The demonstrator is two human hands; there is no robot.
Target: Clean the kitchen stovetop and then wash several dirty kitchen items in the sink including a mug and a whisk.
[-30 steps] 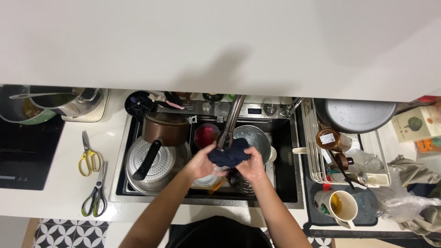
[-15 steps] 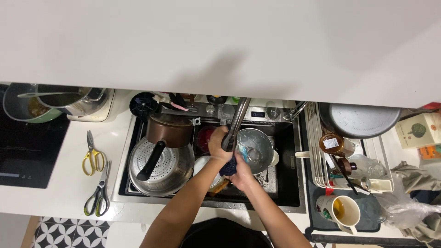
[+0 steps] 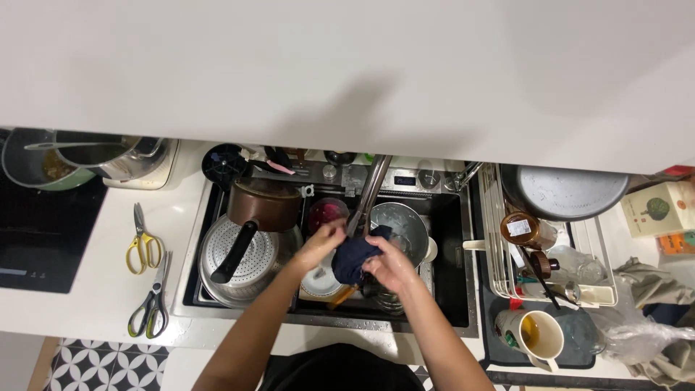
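- Two hands meet over the middle of the sink (image 3: 463, 289): the left hand (image 3: 322, 242) and the right hand (image 3: 391, 266) both close on a dark blue cloth (image 3: 355, 257), bunched between them just under the tap (image 3: 369, 192).
- Handling, as a judgement: the cloth looks soft, limp and probably wet, so light but slippery; gather the bunched middle, not a loose corner.
- Below the hands lie a white plate (image 3: 318, 284) and a steel bowl (image 3: 402, 226); left of them, a copper pan (image 3: 262, 206) rests on a perforated lid (image 3: 253, 261).
- On the tabletop (image 3: 108, 289) lie yellow scissors (image 3: 143, 242) and grey scissors (image 3: 150, 308); right, a mug (image 3: 539, 334).
- Hidden: the white overhang cuts off everything beyond the tap base; items beneath the cloth cannot be made out.
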